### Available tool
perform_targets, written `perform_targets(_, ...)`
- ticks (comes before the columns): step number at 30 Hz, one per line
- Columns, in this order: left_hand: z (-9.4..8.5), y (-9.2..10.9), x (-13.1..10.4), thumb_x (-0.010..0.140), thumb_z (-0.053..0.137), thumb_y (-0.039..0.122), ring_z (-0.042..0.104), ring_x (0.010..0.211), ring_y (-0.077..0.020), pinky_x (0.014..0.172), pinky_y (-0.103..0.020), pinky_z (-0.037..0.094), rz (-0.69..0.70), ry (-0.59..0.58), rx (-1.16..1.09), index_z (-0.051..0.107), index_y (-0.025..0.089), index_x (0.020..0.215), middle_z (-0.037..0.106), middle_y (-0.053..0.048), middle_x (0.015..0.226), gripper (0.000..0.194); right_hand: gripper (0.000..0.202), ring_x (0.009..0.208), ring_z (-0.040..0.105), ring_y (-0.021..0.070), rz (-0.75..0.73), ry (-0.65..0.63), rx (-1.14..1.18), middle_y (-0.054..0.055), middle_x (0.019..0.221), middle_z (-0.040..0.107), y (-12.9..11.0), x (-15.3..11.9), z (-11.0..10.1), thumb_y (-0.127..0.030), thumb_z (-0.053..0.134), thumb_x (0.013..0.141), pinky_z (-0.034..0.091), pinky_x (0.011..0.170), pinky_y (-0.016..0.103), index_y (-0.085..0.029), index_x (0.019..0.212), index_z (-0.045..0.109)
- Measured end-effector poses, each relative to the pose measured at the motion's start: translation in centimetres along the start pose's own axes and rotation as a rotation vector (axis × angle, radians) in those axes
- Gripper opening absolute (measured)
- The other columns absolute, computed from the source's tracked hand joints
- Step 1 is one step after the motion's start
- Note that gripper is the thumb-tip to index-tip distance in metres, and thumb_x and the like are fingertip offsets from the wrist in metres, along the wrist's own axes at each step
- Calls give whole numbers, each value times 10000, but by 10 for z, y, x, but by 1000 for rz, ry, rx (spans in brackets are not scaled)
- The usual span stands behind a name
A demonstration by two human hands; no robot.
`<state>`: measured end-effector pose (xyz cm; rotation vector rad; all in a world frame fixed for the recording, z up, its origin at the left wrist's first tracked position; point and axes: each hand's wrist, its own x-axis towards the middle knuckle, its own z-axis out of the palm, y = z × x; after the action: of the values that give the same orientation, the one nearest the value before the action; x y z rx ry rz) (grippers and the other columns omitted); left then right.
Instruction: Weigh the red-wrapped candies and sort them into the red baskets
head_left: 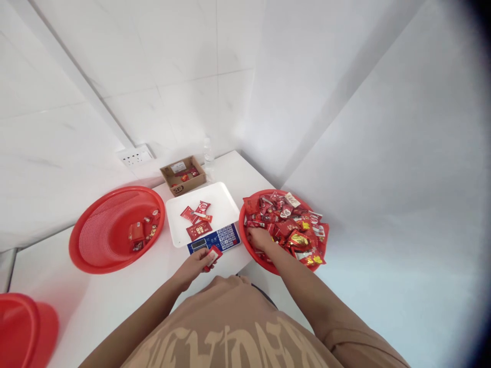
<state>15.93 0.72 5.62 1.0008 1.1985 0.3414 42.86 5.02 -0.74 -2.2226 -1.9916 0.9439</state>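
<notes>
- The white table (103, 301) and pale wall (184, 112) lie beyond our left hand (197, 264).
- We pinch a red packet (215, 253) in its closed fingers.
- Our right hand (261, 238) reaches into the basket (242, 227); its grip we cannot tell.
- Past the left fingers, some packets (199, 230) already lie on the scale (223, 202); a large heap (286, 226) remains around the right.

We can pass over the bare surface (118, 301) in front of the left basket (99, 225), or descend onto the bare right side of the scale (221, 202). That basket and the right basket (242, 225) crowd the scale's sides. Behind it, the box (184, 187) and bottle (208, 161) block us; our left hand (195, 265) covers part of its front, and the wall (356, 168) bounds the right.
</notes>
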Motion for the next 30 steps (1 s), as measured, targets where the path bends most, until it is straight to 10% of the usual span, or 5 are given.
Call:
perform_targets(19,7,9,7,679,605,610,527,737,-133,680,-263,406,-15,-25,1,578,168,832,598,-32,813,468,272,764,591,197,254,584,636,33,818,671,47,-57,-50,-451,524,719,425,736,317,-203,773,623)
perform_targets(30,7,8,9,691,592,605,547,756,-136,696,-266,405,-46,-35,15,575,173,863,631,-45,877,465,514,806,638,183,355,684,1033,68,999,664,52,-49,-48,-481,481,757,493,618,281,-183,1175,503)
